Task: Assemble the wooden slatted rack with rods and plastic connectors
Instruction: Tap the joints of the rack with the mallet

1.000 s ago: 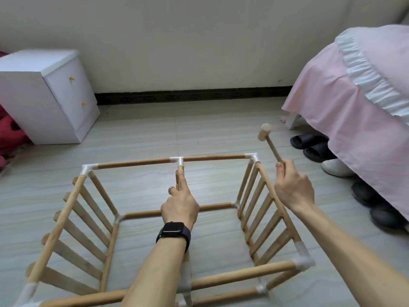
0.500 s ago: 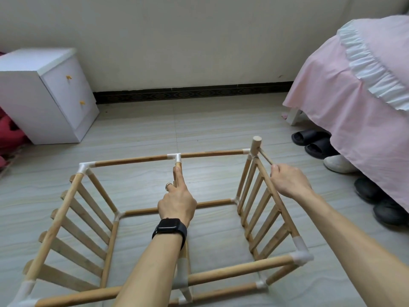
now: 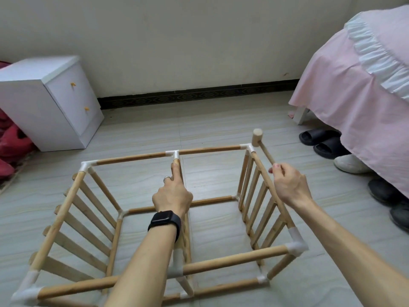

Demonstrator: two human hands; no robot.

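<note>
A wooden slatted rack [image 3: 66,220] of rods and white plastic connectors stands on the floor, with slatted panels at its left and right. My left hand [image 3: 172,196] grips the middle rod, forefinger stretched along it toward the white T-connector [image 3: 174,154] on the far top rail. My right hand [image 3: 287,185] pinches the handle of a small wooden mallet [image 3: 257,138]. The mallet's head rests on the far right corner connector [image 3: 247,147]. A black watch sits on my left wrist.
A white two-drawer cabinet [image 3: 51,103] stands at the far left by the wall, red fabric [image 3: 11,147] beside it. A bed with a pink cover [image 3: 354,89] fills the right side, and several shoes and slippers [image 3: 327,145] lie under its edge.
My right hand swung the mallet down from above the rack onto the far right corner connector, where the head still sits. My left hand kept its hold on the middle rod.
</note>
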